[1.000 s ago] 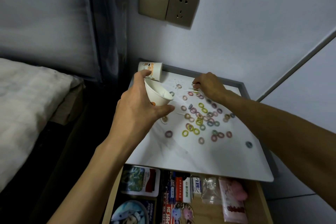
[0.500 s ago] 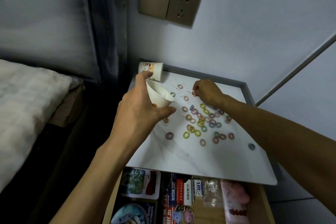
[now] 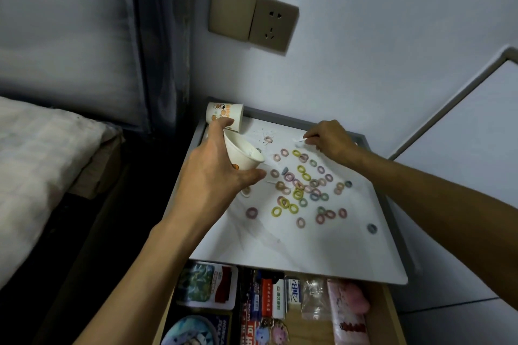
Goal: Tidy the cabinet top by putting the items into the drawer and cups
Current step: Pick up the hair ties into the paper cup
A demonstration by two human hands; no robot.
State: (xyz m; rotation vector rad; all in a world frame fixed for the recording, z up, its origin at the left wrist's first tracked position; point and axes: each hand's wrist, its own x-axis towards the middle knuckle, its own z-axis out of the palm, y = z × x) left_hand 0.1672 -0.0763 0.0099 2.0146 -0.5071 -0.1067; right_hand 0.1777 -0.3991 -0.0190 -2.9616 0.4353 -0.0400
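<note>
Home bedroom, bed (image 3: 42, 165) beside bedside cabinet (image 3: 294, 246), wall socket (image 3: 273, 26)

Head camera looks steeply down, close above the cabinet top (image 3: 294, 249).

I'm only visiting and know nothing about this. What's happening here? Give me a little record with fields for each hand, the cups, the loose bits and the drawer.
Left hand: grips a white paper cup, tilted
Right hand: pinches a small white item near the back edge
Second cup: printed cup at the back left corner
Loose bits: many small coloured rings scattered on the cabinet top
Drawer: open, holding packets
</note>
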